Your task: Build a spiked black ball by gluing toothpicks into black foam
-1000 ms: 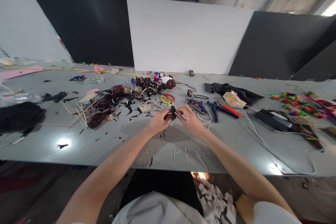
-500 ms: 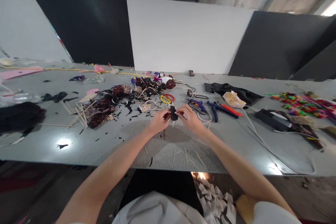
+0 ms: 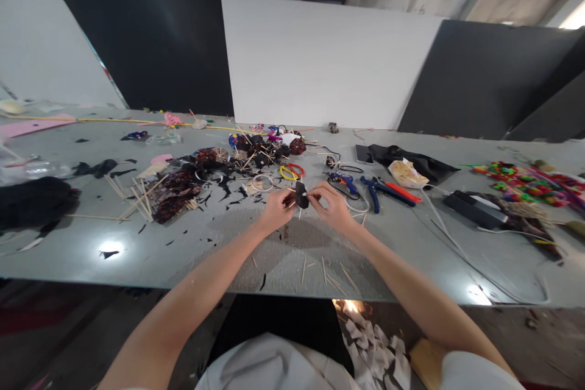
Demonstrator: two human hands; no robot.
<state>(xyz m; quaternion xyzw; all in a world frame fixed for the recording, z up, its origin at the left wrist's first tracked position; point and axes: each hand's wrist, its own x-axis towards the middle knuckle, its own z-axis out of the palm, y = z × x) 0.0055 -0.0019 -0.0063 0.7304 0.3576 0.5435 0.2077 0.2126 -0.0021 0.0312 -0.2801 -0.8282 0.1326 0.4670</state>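
A small black piece [image 3: 301, 195] with thin pale sticks poking out of it is between my two hands, over the middle of the grey table. On its left side, my left hand [image 3: 276, 210] has its fingers closed on it or its sticks. My right hand [image 3: 329, 204] pinches at its right side, thumb and forefinger together near a small pale spot; whether they grip a stick is too small to tell. Just beyond the hands lie a yellow ring [image 3: 287, 173] and a white ring [image 3: 262, 183].
Stick-studded dark balls [image 3: 260, 152] and loose sticks [image 3: 141, 200] lie left of centre. To the right are a blue glue gun [image 3: 348, 183], blue pliers [image 3: 372, 192], an orange-handled tool [image 3: 402, 192], a white cable [image 3: 452, 244] and a black power strip [image 3: 475, 209]. Short sticks [image 3: 350, 279] lie near the front edge.
The black piece has turned slightly between my fingers, and a pale spot now shows on it. Both hands have stayed in nearly the same place.
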